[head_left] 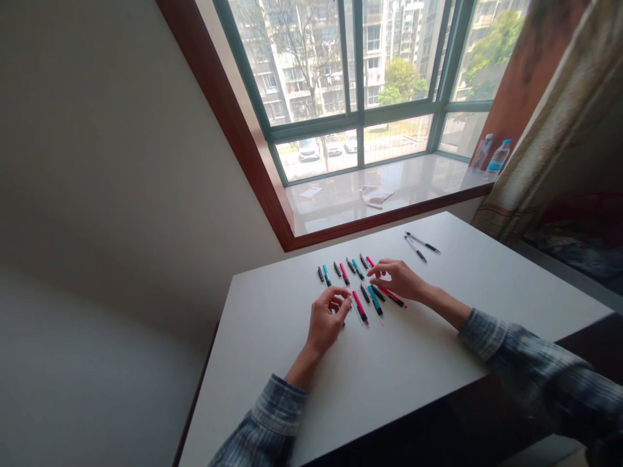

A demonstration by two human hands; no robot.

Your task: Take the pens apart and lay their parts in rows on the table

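My left hand (328, 318) hovers at the left end of the near row of pens, fingers curled loosely and thumb tip close to the index fingertip. I see nothing held in it; it partly hides a dark pen end beneath. Just right of it lies a pink-and-black pen (360, 307). My right hand (396, 279) is over the row's right end, thumb and fingers apart, partly covering another pink-and-black pen (395, 298). Between the hands lie a teal pen (374, 300) and a black piece (365, 294). Behind them is a row with a teal pen (326, 275) and a pink pen (344, 274).
Two clear pens with black grips (422, 242) lie at the back right of the white table (272, 337). A windowsill (331, 211) behind bears papers (376, 196) and two plastic bottles (498, 156). A curtain (545, 123) hangs at the right.
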